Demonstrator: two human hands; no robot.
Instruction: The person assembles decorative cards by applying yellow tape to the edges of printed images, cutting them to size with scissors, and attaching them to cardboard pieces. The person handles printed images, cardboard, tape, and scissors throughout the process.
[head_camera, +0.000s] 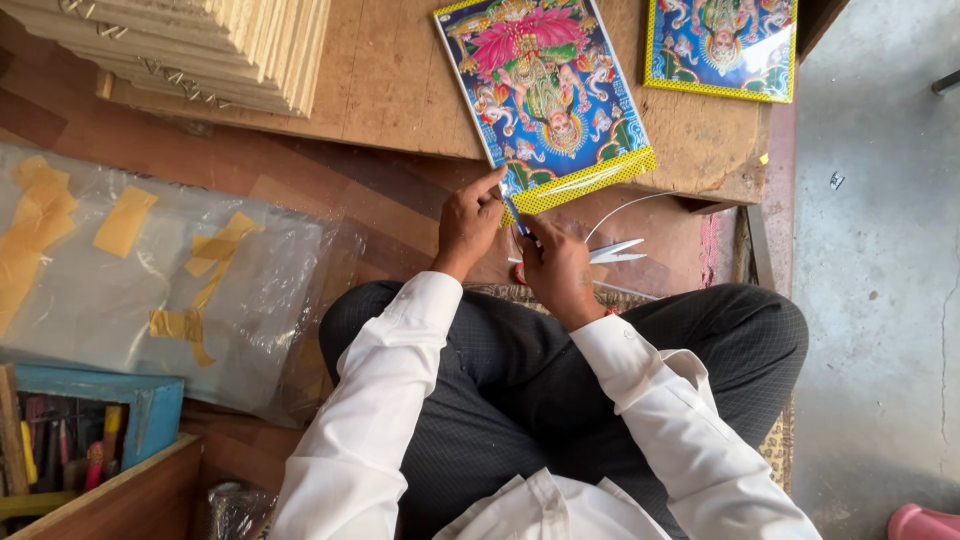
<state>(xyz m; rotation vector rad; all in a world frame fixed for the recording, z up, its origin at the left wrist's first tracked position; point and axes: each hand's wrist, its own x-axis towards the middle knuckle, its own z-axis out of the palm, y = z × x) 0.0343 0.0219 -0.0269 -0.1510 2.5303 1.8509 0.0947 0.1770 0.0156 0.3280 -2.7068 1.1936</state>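
A colourful rectangular picture print (545, 95) with a yellow border lies on a low wooden board (400, 90), its near corner hanging over the edge. My left hand (468, 222) pinches that near corner with thumb and finger. My right hand (556, 268) is closed beside it, touching the same corner. A pair of silver scissors (615, 252) lies just right of my right hand. A thin white strip (625, 208) curves off the picture's edge. I sit cross-legged in dark trousers and white sleeves.
A second colourful print (722, 45) lies at the top right. A stack of thin wooden sheets (210, 45) sits top left. Clear plastic with yellow tape pieces (150, 270) covers the floor on the left. A blue tool box (95, 420) stands bottom left; grey concrete floor (880, 280) lies right.
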